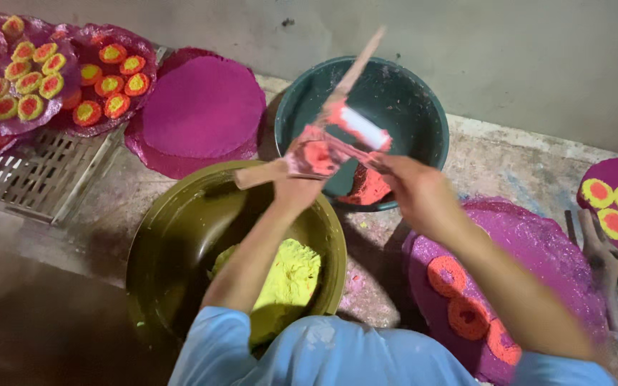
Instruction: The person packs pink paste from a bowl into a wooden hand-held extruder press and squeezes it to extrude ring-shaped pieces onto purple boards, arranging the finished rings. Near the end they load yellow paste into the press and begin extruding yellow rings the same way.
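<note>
A person is holding two wooden paddles smeared with pink paste over a dark green basin. Left hand and right hand fingers are curling tight around the handles; scraping slowly over the basin should catch drips.

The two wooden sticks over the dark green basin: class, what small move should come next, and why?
Probably scrape one stick along the other, held by the left hand and right hand: both are coated in pink-red paste, above the dark green basin holding more.
</note>
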Motion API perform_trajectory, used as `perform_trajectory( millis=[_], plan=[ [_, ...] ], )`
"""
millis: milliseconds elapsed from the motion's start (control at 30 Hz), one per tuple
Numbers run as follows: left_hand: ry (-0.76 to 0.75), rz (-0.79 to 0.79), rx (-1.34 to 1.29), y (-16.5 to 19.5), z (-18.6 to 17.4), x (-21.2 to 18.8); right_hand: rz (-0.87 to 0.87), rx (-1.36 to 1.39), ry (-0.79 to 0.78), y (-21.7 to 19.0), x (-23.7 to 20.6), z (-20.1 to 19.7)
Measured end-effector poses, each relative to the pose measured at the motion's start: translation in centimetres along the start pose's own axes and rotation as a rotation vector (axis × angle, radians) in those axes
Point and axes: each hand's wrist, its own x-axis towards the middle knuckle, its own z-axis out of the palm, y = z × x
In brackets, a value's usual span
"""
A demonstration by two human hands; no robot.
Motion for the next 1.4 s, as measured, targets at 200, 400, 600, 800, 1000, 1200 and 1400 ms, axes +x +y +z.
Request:
perform_trajectory(
  millis=[200, 400, 600, 800, 1000, 1200, 1400],
  plan=[
    [-0.056, -0.074, 0.277, 1.5, -0.7, 1.6, 0.129, 0.321, -0.051, 2.4, -4.7, 6.2],
    [-0.036, 0.105, 0.376, 2.6, -0.2, 2.1, 0.194, 0.428, 0.034, 6.3, -3.0, 6.0],
    [-0.116, -0.161, -0.047, -0.4, 2.2, 3.3, 0.246, 0.32, -0.078, 6.0, -5.8, 8.0],
    [-0.324, -0.557, -0.712, -4.7, -0.4, 1.6, 0.16, 0.195, -0.031, 8.6, -1.4, -3.1],
    [-0.515, -0.555, -1.173, -2.1, -2.8, -0.5, 0.172, -0.18, -0.154, 8.1, 1.3, -6.6],
    [-0.397, -0.413, -1.351, 2.0, -2.3, 0.0, 0.184, 0.078, -0.052, 8.3, 0.4, -2.5],
    [-0.3, -0.466, -1.278, 1.7, 0.3, 0.6, 0.161, 0.304, 0.035, 9.7, -2.2, 3.6]
  ],
)
